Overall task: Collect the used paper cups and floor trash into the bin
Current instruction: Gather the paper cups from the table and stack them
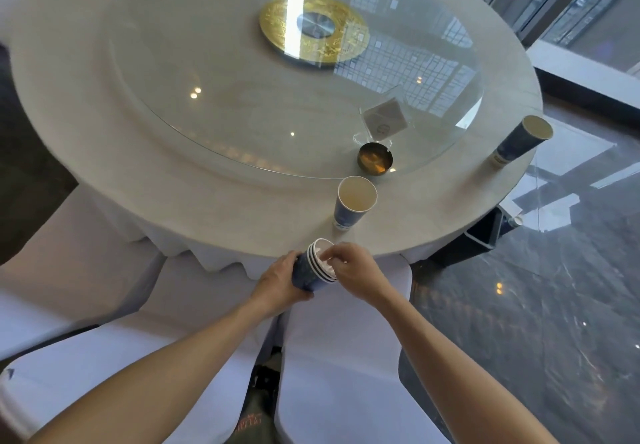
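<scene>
Both hands (284, 281) (356, 275) grip the stacked cups (313, 270) between them.

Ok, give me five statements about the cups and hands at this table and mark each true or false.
1. The left hand holds a stack of nested blue cups. True.
2. The right hand rests flat on the table. False: its fingers are at the stack's open top.
3. Two single blue paper cups stand on the table, the near cup and the far cup. True.
4. The near cup lies on its side. False: it stands upright.
5. The small dark bowl sits on the glass turntable, near its edge. True.
</scene>
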The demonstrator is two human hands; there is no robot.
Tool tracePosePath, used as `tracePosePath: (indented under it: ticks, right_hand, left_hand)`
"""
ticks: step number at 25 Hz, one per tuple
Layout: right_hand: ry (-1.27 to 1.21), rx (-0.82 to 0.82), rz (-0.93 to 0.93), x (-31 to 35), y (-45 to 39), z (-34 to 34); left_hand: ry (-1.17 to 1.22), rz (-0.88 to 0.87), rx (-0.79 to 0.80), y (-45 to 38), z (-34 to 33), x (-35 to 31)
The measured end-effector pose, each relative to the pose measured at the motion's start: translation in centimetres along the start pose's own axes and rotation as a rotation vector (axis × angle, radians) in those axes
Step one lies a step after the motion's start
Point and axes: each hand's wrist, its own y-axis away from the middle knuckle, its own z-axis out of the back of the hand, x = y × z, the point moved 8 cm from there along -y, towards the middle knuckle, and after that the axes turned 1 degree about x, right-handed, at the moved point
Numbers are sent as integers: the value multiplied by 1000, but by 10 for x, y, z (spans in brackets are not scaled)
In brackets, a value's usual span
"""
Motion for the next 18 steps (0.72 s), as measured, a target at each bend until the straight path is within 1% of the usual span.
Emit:
tracePosePath:
  ticks: [2,4,5,7,9,10,11,12,15,16,17,18]
  right_hand:
    - [-42,-45,46,8,3,10]
    - [-139,63,39,13,3,7]
    - [-163,136,21,14,3,1]
    - [-163,223,-35,12,2,-8]
    - [-148,251,-87,6,-1,-10]
    - [-154,232,-85,7,-4,-7]
    - [-175,176,-63,10,-6,1]
    - [-202,69,-29,13,-10,14]
    - [-201,-389,60,17,-16,67]
    - [-158,-486,67,15,-20,78]
    - [-119,-516,53,12,-27,85]
    - [-72,-500,23,6,-37,85]
  left_hand:
    - [30,12,-22,1,2,0]
    - [52,18,-41,1,4,-4]
    - [58,19,-49,0,6,-6]
    - [57,4,-51,-2,8,-12]
    - [52,-8,-48,-3,9,-16]
    - [57,-9,-50,-4,11,-16]
    - [70,-6,-53,-4,13,-16]
    - [86,-1,-58,-5,15,-15]
    - [120,14,-92,-5,24,-9]
    - [128,21,-106,-5,29,-6]
    - [138,32,-119,-5,34,-3]
    - [152,45,-129,-5,38,0]
